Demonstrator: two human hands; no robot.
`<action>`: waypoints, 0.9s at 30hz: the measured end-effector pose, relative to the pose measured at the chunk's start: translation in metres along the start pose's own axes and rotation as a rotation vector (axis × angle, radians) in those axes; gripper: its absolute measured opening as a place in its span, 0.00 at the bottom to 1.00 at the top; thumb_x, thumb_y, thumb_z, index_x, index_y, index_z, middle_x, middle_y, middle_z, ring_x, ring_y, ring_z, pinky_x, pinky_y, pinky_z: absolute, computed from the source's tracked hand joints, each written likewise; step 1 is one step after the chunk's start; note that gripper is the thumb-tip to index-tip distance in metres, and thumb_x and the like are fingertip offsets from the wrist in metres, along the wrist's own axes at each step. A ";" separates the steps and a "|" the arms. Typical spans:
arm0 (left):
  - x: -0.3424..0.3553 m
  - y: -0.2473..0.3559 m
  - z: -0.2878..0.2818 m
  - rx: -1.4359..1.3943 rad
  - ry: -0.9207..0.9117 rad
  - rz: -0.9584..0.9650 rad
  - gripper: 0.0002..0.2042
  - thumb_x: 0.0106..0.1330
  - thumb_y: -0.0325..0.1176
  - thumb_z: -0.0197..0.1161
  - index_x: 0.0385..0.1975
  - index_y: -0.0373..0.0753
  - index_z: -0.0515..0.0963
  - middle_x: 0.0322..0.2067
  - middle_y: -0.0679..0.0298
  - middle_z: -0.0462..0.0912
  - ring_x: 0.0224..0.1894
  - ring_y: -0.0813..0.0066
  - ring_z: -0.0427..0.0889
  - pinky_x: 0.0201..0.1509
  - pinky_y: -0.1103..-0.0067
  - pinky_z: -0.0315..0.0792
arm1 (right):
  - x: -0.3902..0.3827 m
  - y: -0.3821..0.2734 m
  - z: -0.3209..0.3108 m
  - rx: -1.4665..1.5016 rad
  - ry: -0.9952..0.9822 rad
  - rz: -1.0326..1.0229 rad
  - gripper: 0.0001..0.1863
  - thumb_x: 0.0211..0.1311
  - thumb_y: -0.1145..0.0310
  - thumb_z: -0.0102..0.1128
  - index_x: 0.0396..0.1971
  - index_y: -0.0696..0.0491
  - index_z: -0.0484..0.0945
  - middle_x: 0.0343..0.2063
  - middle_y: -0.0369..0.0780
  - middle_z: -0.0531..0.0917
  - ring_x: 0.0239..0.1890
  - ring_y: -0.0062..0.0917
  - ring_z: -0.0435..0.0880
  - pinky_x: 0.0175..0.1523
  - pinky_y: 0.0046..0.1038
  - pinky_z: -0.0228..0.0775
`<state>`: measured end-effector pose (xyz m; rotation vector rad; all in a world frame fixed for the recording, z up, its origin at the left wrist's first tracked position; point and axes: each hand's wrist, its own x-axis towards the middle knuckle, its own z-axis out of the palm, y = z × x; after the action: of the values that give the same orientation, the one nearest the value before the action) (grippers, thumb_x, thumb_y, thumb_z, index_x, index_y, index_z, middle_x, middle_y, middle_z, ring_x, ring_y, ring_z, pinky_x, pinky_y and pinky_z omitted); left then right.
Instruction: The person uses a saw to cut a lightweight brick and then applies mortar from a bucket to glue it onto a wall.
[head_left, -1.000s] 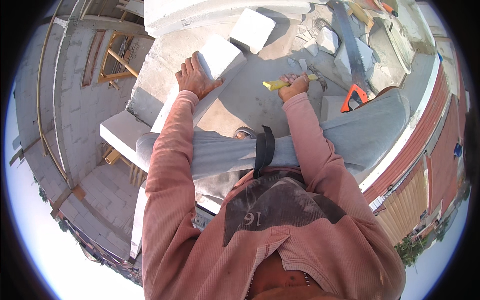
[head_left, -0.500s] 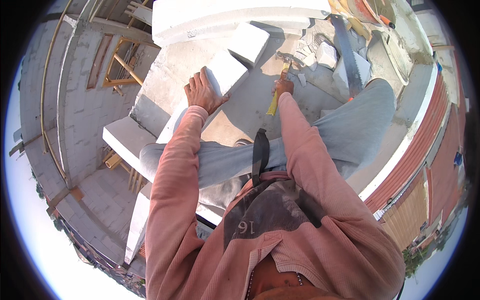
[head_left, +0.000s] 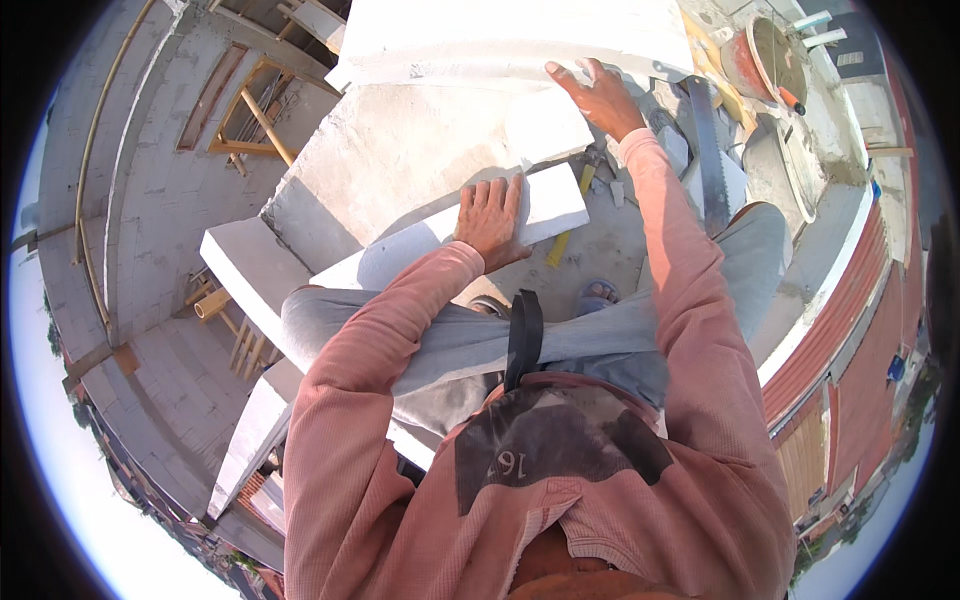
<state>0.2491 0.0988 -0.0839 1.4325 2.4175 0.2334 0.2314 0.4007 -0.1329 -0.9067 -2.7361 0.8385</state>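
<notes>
So, how's your feed? On mine the left hand is spread on top of the block, thumb by its near edge. Reads to me like steadying it rather than lifting, since I see nothing wrapped underneath.

Yeah, same read. And the right hand?

Fingers splayed, nothing gripped that I can see, up by the far right corner of the chunk, which sits just beyond the block. Looks like a bracing spot, but I honestly can't tell if it's touching: the hand covers that corner and glare eats the edges.

Anything else you can't make out?

Mostly the hammer. The block's right end hides the middle of its yellow handle, and I can't make out the head. With the saw I only get blade; the grip end's behind the right knee, I'd guess. The slab is cut off up top. And the left hand splits my view of the block, so no clue if it's one piece all the way left.
</notes>
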 end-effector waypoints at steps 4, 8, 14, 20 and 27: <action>-0.007 -0.003 0.012 0.012 0.028 -0.006 0.59 0.39 0.56 0.81 0.72 0.33 0.58 0.53 0.53 0.71 0.58 0.54 0.69 0.64 0.60 0.59 | -0.034 -0.109 0.028 -0.296 -0.500 0.186 0.74 0.39 0.13 0.57 0.79 0.48 0.42 0.76 0.56 0.50 0.72 0.61 0.61 0.71 0.58 0.58; -0.009 0.000 0.014 0.003 0.058 -0.037 0.58 0.38 0.56 0.81 0.71 0.34 0.60 0.54 0.53 0.71 0.59 0.55 0.69 0.63 0.59 0.60 | -0.063 -0.127 0.022 -0.426 -0.399 0.001 0.67 0.43 0.22 0.66 0.79 0.36 0.41 0.75 0.54 0.49 0.73 0.55 0.61 0.68 0.57 0.64; 0.000 0.001 0.006 0.065 -0.017 0.069 0.54 0.53 0.67 0.70 0.73 0.37 0.57 0.62 0.51 0.69 0.64 0.56 0.67 0.68 0.59 0.58 | -0.052 -0.107 0.019 -0.431 -0.391 0.009 0.65 0.42 0.38 0.75 0.78 0.38 0.45 0.73 0.56 0.51 0.73 0.56 0.59 0.69 0.52 0.62; -0.007 0.001 0.013 -0.058 0.136 0.039 0.48 0.62 0.70 0.59 0.75 0.44 0.57 0.63 0.56 0.69 0.69 0.59 0.65 0.73 0.57 0.54 | -0.034 -0.129 -0.036 0.119 -0.239 -0.009 0.61 0.42 0.48 0.76 0.74 0.57 0.52 0.63 0.63 0.62 0.68 0.53 0.65 0.69 0.43 0.63; -0.001 0.005 0.023 -0.185 0.157 -0.034 0.37 0.69 0.65 0.53 0.71 0.47 0.63 0.63 0.56 0.68 0.69 0.58 0.64 0.75 0.58 0.54 | -0.056 -0.179 -0.113 1.243 -0.533 0.580 0.29 0.64 0.58 0.65 0.60 0.54 0.69 0.52 0.41 0.80 0.57 0.37 0.79 0.59 0.45 0.74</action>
<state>0.2621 0.0993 -0.1041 1.3351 2.4647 0.5658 0.2188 0.3019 0.0618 -1.1741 -1.4932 2.6807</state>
